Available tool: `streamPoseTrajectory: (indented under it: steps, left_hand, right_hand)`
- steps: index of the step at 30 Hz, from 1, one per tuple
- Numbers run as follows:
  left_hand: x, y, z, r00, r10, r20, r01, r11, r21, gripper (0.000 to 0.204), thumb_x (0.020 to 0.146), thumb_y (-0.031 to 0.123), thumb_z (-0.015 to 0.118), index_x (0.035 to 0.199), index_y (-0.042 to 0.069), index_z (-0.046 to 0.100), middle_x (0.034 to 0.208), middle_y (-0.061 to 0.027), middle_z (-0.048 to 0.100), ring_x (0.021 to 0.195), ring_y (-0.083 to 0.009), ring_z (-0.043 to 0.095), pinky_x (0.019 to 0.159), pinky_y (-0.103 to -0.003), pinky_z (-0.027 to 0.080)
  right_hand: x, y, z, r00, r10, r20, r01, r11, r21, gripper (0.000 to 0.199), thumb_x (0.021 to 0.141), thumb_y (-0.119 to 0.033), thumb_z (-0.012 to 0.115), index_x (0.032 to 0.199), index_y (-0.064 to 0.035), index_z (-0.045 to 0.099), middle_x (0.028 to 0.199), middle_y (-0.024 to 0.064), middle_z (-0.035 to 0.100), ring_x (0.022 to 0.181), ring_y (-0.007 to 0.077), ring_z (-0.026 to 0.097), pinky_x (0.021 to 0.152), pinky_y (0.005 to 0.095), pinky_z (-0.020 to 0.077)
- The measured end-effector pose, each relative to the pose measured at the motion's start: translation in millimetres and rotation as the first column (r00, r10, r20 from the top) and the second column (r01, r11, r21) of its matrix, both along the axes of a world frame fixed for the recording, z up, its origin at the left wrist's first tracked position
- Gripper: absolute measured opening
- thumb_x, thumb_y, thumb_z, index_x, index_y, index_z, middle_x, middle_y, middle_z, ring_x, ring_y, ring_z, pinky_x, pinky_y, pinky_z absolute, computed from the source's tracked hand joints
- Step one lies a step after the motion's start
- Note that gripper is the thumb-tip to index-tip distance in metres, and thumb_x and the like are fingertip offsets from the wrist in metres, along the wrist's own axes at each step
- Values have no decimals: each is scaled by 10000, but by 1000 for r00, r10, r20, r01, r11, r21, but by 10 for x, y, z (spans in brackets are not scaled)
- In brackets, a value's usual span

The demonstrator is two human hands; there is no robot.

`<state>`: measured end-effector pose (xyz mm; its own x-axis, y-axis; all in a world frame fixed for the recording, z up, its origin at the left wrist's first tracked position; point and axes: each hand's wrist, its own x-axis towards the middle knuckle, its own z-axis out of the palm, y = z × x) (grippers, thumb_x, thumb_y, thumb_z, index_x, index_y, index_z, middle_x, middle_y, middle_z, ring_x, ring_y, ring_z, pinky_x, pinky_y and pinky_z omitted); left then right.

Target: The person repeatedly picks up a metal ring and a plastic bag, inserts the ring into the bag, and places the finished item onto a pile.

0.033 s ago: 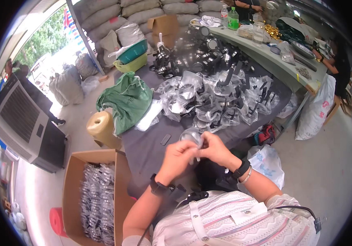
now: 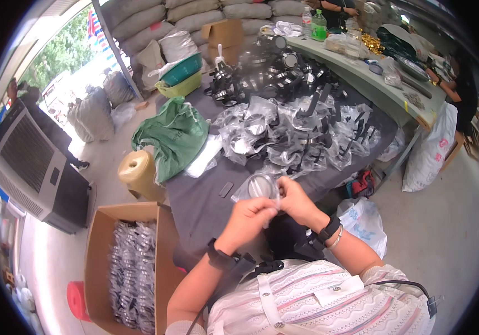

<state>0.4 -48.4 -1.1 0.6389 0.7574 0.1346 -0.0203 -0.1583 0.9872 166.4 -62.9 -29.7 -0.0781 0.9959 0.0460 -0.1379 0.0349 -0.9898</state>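
A round, silver-rimmed piece in a clear plastic bag (image 2: 260, 186) is held above the near edge of the dark-covered table (image 2: 195, 201). My left hand (image 2: 248, 218) pinches the near edge of the bag, thumb and fingers pressed together. Close beside it, my right hand (image 2: 297, 202) is closed on the bag's right edge. Just beyond my hands lies a pile of bagged black-and-silver pieces (image 2: 301, 137). Farther back are unbagged black pieces with round silver rims (image 2: 267, 72). What exactly these pieces are, I cannot tell.
An open cardboard box (image 2: 164, 262) with rows of bagged pieces stands at my left. A small dark flat object (image 2: 226, 189), clear bags (image 2: 203, 159) and a green sack (image 2: 172, 137) lie on the table. A grey air cooler (image 2: 38, 167) stands far left; a person (image 2: 463, 89) is at right.
The bagged round piece has turned its round side into fuller view, and the bag is spread wider. My hands have shifted slightly to the right and nearer to me.
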Motion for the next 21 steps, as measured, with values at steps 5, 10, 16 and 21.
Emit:
streamPoseTrajectory:
  steps: [5,10,16,21]
  left_hand:
    - [-64,20,-160,980,-183,-79,175,979,-102,55,848,43,586,860,11,629,664,11,578,589,-45,520,532,-201,424]
    - [-247,373,-102,993,50,-109,-43,997,65,55,773,46,611,772,3,646,685,8,608,629,-59,541,581,-233,447]
    - [-681,1551,-368,680,733,6,-591,544,595,142,762,108,624,851,10,673,721,-104,648,618,-164,593,577,-292,449]
    - [-668,1995,-635,518,835,-188,-240,352,905,222,738,175,600,857,-6,655,820,-193,591,785,-372,562,737,-458,443]
  right_hand:
    - [56,78,-52,978,-18,-208,0,996,-88,267,739,-16,690,981,-6,576,929,40,602,797,99,571,673,225,465]
    - [134,312,95,704,-422,571,70,841,536,170,680,-37,702,773,-40,560,767,64,541,714,223,546,602,316,438]
    - [-33,605,-176,-221,-544,810,-502,775,384,219,770,-150,516,933,-23,589,965,110,593,989,254,529,917,451,375]
    - [-196,543,-3,27,-631,775,-537,645,544,365,815,-175,493,1131,0,537,1178,145,551,1160,267,488,1021,474,319]
